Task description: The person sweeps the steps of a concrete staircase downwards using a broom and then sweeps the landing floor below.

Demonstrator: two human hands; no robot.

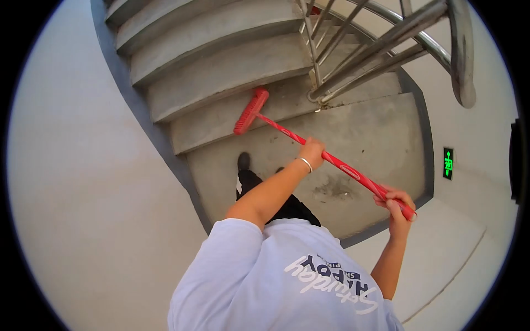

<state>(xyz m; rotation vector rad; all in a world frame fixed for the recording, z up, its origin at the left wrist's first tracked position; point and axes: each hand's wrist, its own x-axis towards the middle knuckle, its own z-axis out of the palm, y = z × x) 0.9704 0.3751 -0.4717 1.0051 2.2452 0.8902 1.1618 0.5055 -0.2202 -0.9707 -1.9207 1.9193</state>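
Broom, red and long-handled with a straight bristled head [333, 161], held slantwise in both my hands above a grey concrete landing [381, 132]. My left hand [312, 153], a pale metal bangle [305, 164] at its wrist, grasps the handle part-way along, fingers curled around the shaft. My right hand [395, 203] grasps the same handle near its butt, fingers bent about it and thumb along the near side; the capped end projects just beyond my grip. Between the two hands a length of glossy handle with pale markings is exposed. The broom's head lies at the far end, crosswise over the tread of the nearest step [207, 126]; whether its bristles touch the concrete I cannot tell. Beyond it curves a flight of grey concrete steps [215, 52], with a tubular metal railing [381, 41] at upper right. Below my left forearm appear my black trousers [292, 212] and a black shoe [243, 161] on the landing. A dark stain [334, 189] marks the floor beneath the handle. On the right-hand wall, a sign glows green [448, 163]; my pale T-shirt [237, 281], with printed lettering, fills the foreground.
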